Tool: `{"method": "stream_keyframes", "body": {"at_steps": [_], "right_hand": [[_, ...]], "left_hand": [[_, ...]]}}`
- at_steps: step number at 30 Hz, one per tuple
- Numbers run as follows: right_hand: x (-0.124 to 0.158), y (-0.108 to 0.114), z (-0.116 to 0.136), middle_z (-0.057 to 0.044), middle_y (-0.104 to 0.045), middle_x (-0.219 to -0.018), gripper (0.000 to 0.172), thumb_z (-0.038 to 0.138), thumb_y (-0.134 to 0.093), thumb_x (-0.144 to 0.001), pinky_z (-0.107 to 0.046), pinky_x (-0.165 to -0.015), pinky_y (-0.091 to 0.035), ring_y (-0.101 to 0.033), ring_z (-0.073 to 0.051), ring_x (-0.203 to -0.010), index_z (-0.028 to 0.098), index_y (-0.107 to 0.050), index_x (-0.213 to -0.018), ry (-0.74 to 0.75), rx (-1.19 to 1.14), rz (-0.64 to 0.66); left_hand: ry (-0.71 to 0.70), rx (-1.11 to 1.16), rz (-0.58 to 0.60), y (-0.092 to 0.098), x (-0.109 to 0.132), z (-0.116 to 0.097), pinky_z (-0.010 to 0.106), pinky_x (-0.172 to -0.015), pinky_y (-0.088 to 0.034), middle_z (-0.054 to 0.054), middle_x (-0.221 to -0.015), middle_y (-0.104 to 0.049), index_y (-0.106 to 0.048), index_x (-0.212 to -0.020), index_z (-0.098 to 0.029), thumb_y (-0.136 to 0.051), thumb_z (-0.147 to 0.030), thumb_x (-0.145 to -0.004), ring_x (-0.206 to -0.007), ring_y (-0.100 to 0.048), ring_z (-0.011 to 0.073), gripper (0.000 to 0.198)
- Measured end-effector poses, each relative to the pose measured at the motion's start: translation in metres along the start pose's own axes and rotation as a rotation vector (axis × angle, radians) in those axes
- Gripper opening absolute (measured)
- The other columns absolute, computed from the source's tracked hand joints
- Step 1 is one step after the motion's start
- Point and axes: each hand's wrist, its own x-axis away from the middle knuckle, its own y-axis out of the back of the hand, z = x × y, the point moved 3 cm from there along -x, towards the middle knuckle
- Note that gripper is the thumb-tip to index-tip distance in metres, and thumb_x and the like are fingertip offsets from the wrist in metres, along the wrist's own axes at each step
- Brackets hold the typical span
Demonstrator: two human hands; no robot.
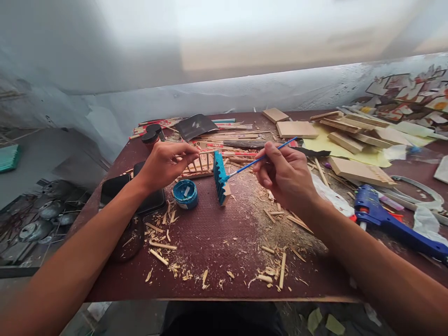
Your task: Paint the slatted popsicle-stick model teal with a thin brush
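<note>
My left hand [170, 163] pinches a thin wooden stick [207, 152] that runs to the top of a small wooden block [220, 175]. Wet teal paint covers the block's ridged face, while its lower right side shows bare wood. In my right hand [285, 175] is a slim blue paintbrush [250, 164], held like a pen, its bristles touching the painted face. An uncapped jar of teal paint [185, 194] stands on the table just below my left hand. Behind my left fingers, a row of thin wooden rods [201, 163] is partly hidden.
Wood shavings and stick offcuts [205, 280] litter the brown table [224, 242]. A blue glue gun [392, 219] lies at the right. Wooden blocks [297, 129] are strewn at the back right, sandpaper [196, 127] at the back. Dark-lidded jars [150, 136] stand beyond my left hand.
</note>
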Motion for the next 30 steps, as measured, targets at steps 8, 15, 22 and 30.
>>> {"method": "stream_keyframes", "body": {"at_steps": [8,15,22,30], "right_hand": [[-0.003,0.006,0.010,0.001,-0.069,-0.062,0.031,0.049,-0.081,-0.092,-0.026,-0.036,-0.032,-0.045,-0.006,-0.036,0.024,-0.070,-0.077,-0.005,-0.043,-0.022],[-0.004,0.003,-0.001,-0.004,-0.070,-0.066,0.022,0.026,-0.063,-0.097,-0.026,-0.040,-0.034,-0.044,-0.007,-0.039,0.019,-0.071,-0.078,-0.260,-0.152,0.023],[-0.006,0.004,-0.014,-0.005,-0.069,-0.066,0.020,0.020,-0.061,-0.099,-0.020,-0.040,-0.034,-0.042,-0.005,-0.042,0.013,-0.072,-0.082,-0.424,-0.167,0.021],[-0.016,0.018,-0.008,-0.005,-0.070,-0.066,0.022,0.014,-0.059,-0.100,-0.020,-0.040,-0.035,-0.042,-0.005,-0.043,0.015,-0.070,-0.082,-0.354,-0.166,-0.051]], "left_hand": [[-0.023,0.001,-0.009,0.001,-0.001,-0.002,0.019,-0.061,-0.058,0.002,-0.090,-0.084,-0.079,-0.095,-0.018,-0.069,-0.022,-0.098,-0.074,-0.076,0.0114,0.012],[-0.038,-0.002,-0.019,0.000,0.000,-0.002,0.018,-0.063,-0.059,0.002,-0.091,-0.084,-0.079,-0.095,-0.017,-0.070,-0.019,-0.097,-0.075,-0.077,0.0114,0.010],[-0.039,-0.009,-0.018,0.000,0.000,-0.001,0.018,-0.064,-0.059,0.002,-0.091,-0.084,-0.079,-0.095,-0.017,-0.071,-0.021,-0.098,-0.075,-0.076,0.0110,0.009],[-0.031,-0.015,-0.020,0.001,0.001,-0.001,0.020,-0.066,-0.060,0.002,-0.092,-0.084,-0.079,-0.095,-0.018,-0.071,-0.022,-0.098,-0.075,-0.077,0.0122,0.010]]}}
